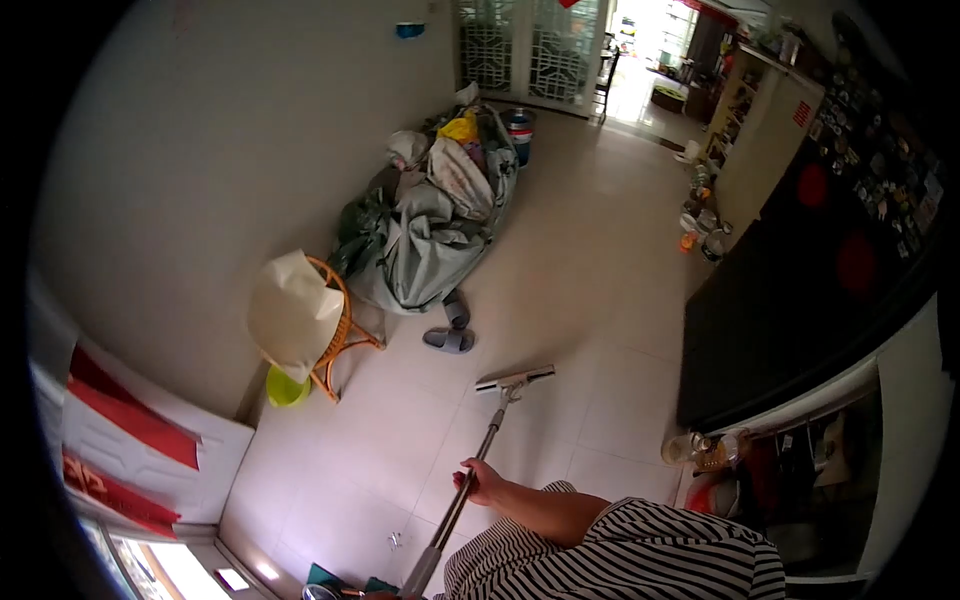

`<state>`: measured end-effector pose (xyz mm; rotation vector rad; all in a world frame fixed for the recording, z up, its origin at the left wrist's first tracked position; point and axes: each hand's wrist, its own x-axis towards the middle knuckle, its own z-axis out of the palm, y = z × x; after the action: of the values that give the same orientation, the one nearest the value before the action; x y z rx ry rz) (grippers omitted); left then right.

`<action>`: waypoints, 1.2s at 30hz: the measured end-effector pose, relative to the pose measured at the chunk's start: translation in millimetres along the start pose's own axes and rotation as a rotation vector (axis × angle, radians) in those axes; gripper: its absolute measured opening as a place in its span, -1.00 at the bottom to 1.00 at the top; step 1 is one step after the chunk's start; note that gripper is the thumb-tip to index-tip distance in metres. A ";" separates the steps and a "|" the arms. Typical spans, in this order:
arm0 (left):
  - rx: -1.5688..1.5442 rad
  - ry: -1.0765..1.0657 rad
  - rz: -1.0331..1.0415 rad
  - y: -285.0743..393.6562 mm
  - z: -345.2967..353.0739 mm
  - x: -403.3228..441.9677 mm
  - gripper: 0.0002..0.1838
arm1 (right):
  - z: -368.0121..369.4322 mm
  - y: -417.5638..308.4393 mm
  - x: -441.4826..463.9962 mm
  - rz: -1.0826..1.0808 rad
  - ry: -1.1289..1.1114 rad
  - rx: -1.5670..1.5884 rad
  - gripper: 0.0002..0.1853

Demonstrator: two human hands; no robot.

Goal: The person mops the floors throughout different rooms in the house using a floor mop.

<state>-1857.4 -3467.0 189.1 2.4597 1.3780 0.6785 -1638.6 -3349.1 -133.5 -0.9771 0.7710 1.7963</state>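
Note:
A long-handled mop [494,434] slants from the bottom edge up to the middle of the floor. Its narrow flat head [516,379] rests on the tiles. My right hand [480,482] is closed around the metal pole partway down, the forearm coming from a striped garment. At the bottom edge, beside the thick grey grip of the handle, only a sliver of what looks like my left hand [380,596] shows; its fingers are hidden. A pair of grey slippers [449,341] lies on the floor just beyond the mop head, to the left.
A grey sheet [430,250] with bags heaped on it lies along the left wall, with a blue bucket [519,136] behind. Nearer stand a rattan chair [338,335] and a green basin [286,388]. A dark fridge [770,270] and bottles [700,185] line the right side.

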 end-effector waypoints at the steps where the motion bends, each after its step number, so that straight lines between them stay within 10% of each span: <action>1: -0.068 -0.142 0.021 -12.1 10.9 0.1 -0.89 | -6.1 -6.9 3.4 0.048 -0.050 0.039 -0.78; 7: -0.237 -0.465 -0.230 -72.1 95.4 -32.9 -0.76 | -35.9 29.9 16.2 -0.057 0.110 -0.152 -0.78; 10: -0.411 -0.706 -0.736 -111.8 103.3 -69.0 -0.64 | -44.9 77.3 20.7 0.086 0.060 -0.339 -0.79; 20: -0.371 -0.838 -0.850 -188.8 168.8 -68.2 -0.41 | -14.6 115.8 22.1 0.222 0.082 -0.193 -0.51; 36: -0.762 -1.082 -0.754 -36.9 328.7 291.5 -0.59 | 67.4 -206.8 4.9 -0.302 0.164 -0.238 -0.51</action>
<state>-1588.4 -3194.4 -29.4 1.1649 1.0959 -0.2758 -1469.2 -3212.9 -123.9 -1.3355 0.4822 1.5798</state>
